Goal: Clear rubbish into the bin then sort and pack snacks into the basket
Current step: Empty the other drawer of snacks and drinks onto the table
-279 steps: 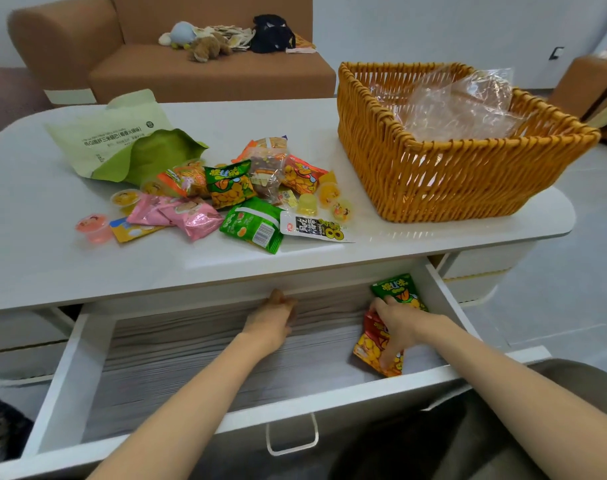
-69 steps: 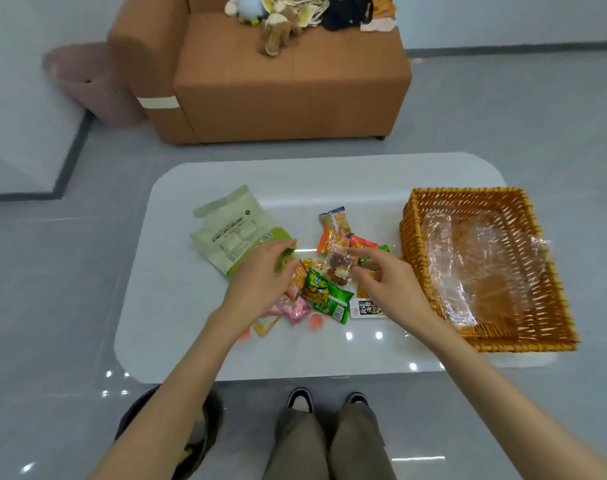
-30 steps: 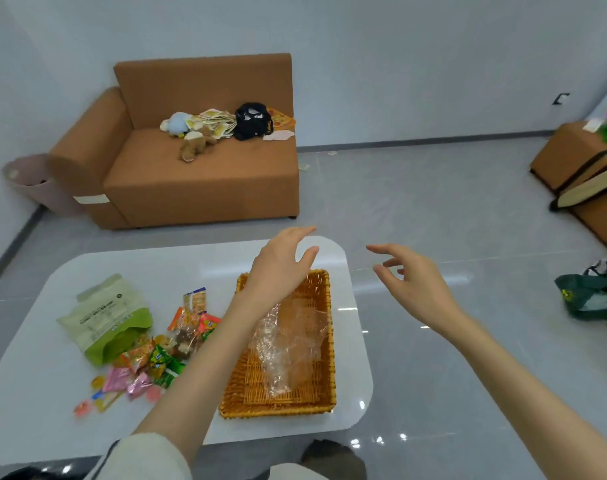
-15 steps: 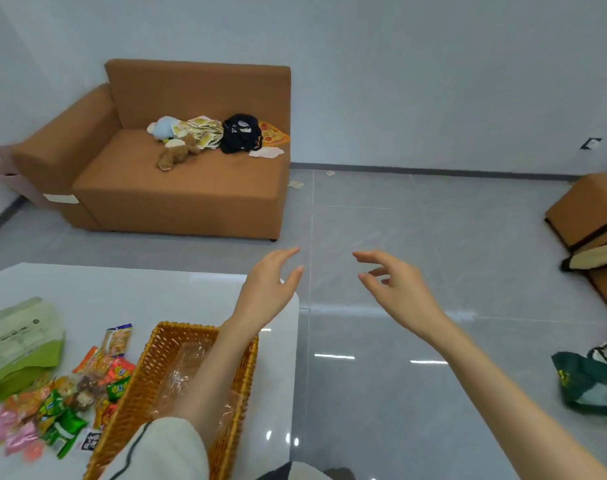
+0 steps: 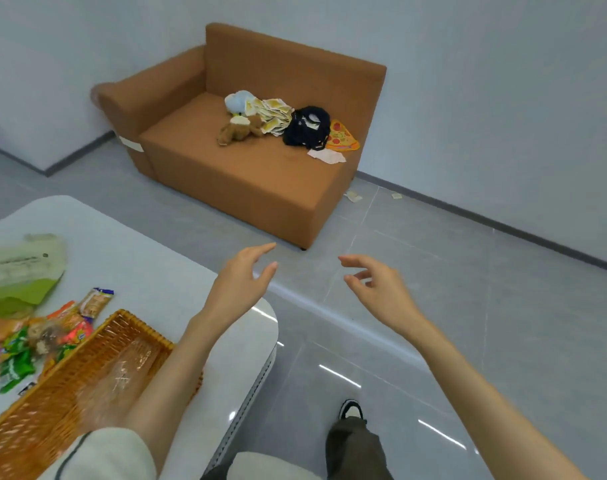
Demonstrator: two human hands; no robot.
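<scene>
White table (image 5: 132,258): green pouch (image 5: 23,271), lettering blurred

A pale cream left sleeve (image 5: 101,455) fills the near left corner. Its fabric looks soft and fairly thick, and a thin dark line curves across it a little way back from the cuff. The sleeve ends well up the arm, leaving the left forearm (image 5: 177,368) bare down to the left hand (image 5: 241,284). The right forearm (image 5: 468,386) is bare all the way to the right hand (image 5: 381,292), and no sleeve of it comes into view. A hem (image 5: 260,469) of the same pale cloth shows at the near edge, in the middle. Just right of it are dark grey-brown trousers (image 5: 354,452), loose in the leg, and beyond them one shoe (image 5: 351,408) with a black upper and white trim.
</scene>
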